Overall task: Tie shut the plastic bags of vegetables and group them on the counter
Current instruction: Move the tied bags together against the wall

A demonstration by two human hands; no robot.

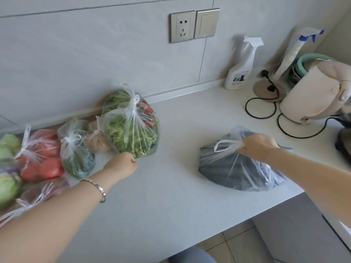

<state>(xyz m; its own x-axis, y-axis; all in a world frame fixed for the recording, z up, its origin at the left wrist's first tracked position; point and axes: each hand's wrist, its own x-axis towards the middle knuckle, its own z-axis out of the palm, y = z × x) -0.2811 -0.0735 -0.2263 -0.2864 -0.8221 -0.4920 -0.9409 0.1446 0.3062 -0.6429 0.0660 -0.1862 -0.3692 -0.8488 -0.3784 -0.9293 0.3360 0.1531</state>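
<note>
A tied clear bag of leafy greens [131,128] stands by the back wall. My left hand [123,163] is closed at its lower front edge, touching the plastic. To the right, alone on the counter [180,186], lies a clear bag of dark vegetables [237,168]. My right hand [258,147] grips its gathered handles at the top. At the left, tied bags are bunched together: red tomatoes [41,156], dark green vegetables [76,154], a small brown bag [96,139] and pale green ones [7,168].
A white spray bottle [241,67] stands at the back right. A beige kettle [313,92] sits at the right with its base [266,91] and black cable looped on the counter. The counter's front edge drops to the floor at lower right.
</note>
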